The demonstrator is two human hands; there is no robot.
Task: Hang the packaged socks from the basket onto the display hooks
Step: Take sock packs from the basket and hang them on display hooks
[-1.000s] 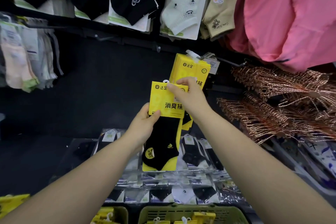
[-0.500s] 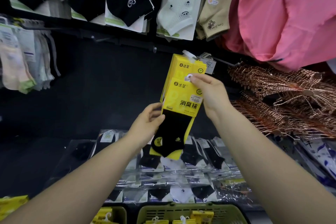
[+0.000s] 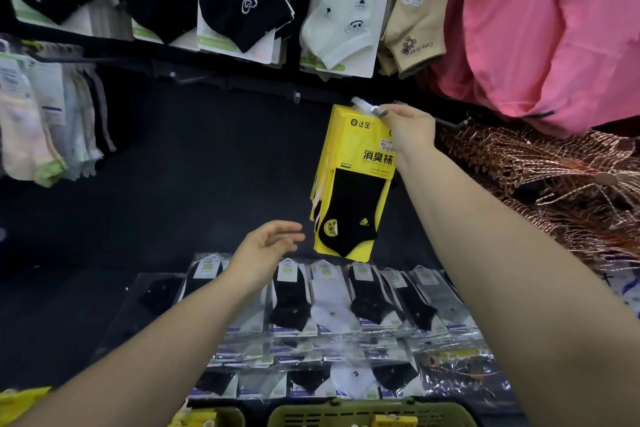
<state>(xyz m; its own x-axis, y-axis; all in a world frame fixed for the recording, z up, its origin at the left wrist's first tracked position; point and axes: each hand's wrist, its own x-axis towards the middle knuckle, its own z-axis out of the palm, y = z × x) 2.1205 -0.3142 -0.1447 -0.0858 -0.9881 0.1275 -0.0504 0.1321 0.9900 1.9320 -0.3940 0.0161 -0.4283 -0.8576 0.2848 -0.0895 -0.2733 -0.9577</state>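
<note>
Sock pack (image 3: pixel 349 184) looks seated on hook (image 3: pixel 363 107) at upper centre, right grip (image 3: pixel 408 130) pinching its top, left grip (image 3: pixel 266 246) open and empty below; yellow packs (image 3: pixel 393 421) left in basket (image 3: pixel 329 410), bottom edge.

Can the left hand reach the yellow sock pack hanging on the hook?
Probably yes. The left hand is open, just below and left of the yellow sock pack, with nothing between them.

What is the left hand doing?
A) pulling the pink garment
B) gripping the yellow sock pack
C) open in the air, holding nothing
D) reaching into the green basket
C: the left hand hangs open, apart from the yellow sock pack, whose top the right hand holds.
</note>
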